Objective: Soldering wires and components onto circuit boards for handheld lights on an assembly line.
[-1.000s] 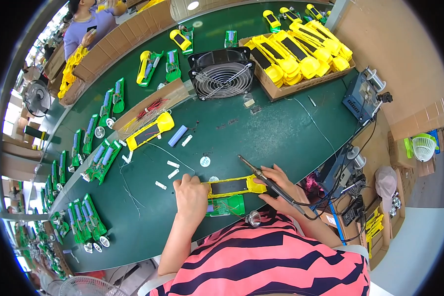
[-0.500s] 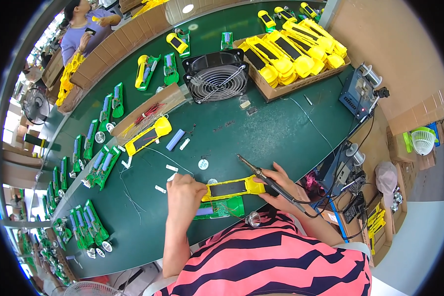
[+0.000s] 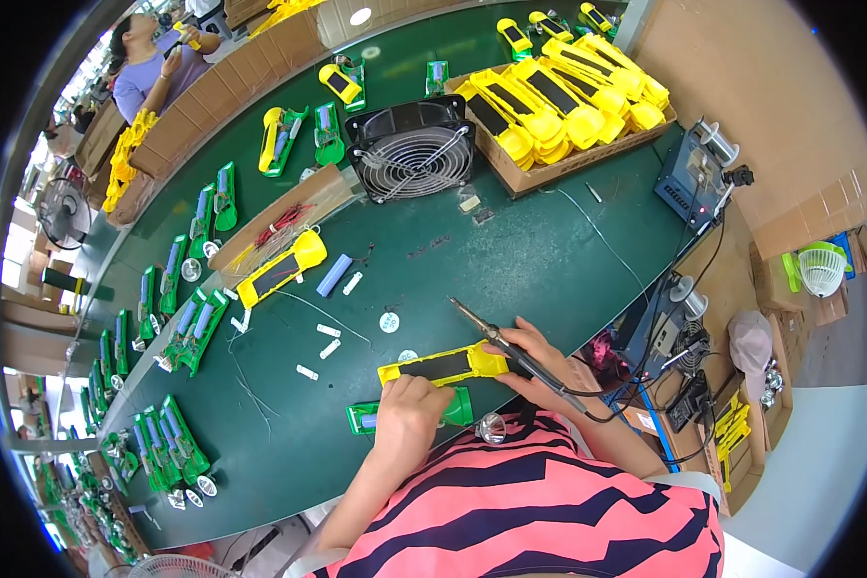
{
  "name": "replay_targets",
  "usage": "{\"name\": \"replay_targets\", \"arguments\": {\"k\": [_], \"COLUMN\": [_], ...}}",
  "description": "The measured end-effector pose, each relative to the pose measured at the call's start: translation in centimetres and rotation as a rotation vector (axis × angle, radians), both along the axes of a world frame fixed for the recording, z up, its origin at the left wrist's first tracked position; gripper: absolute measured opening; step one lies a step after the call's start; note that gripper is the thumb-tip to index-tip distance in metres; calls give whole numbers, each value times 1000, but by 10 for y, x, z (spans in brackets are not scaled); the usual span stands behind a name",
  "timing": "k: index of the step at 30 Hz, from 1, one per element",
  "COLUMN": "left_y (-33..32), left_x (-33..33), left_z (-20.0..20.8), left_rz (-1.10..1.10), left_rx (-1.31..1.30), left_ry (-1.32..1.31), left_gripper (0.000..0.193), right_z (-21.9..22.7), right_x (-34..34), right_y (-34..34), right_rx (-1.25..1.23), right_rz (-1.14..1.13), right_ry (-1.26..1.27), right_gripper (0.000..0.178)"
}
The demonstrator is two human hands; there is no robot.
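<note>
Slipping is the likeliest trouble at the left, where the left hand (image 3: 412, 412) curls its fingers inward at the near edge of the yellow shell (image 3: 445, 365); a poor hold could let it skid, though whether the fingertips pinch anything is hidden. Right of that hand, the reflector (image 3: 492, 429) sits close to the shirt (image 3: 549, 491) and could be knocked off the surface (image 3: 520, 260) by a forearm. Farther right, the right hand (image 3: 535, 356) is closed around the iron (image 3: 518, 354), tip pointing away beyond the shell; if hot, it could scorch plastic should a tug on the cable (image 3: 607, 424) swing it. The green shell (image 3: 459, 408) lies partly beneath the left hand, showing either side; the yellow shell stretches just beyond that hand toward the right hand's fingers, whether touching them I cannot tell.
</note>
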State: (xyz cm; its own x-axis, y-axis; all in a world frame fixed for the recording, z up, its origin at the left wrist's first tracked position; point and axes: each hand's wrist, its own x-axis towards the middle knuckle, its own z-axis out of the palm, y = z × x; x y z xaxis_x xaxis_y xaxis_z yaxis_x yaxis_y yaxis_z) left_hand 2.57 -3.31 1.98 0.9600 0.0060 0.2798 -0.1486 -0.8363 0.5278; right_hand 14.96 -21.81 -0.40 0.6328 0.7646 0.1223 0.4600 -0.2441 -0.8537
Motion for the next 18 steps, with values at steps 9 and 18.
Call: {"name": "replay_targets", "arguments": {"k": [9,18], "left_y": [-9,-2], "left_x": [13,19], "left_z": [-14,-11], "left_rz": [280,276], "left_rx": [118,56], "left_ry": [75,190], "left_gripper": [10,5], "right_z": [-16,7], "right_x": [7,24], "right_y": [20,1], "right_rx": [250,350], "right_rz": [145,4], "right_ry": [-213,361], "right_gripper": [49,17]}}
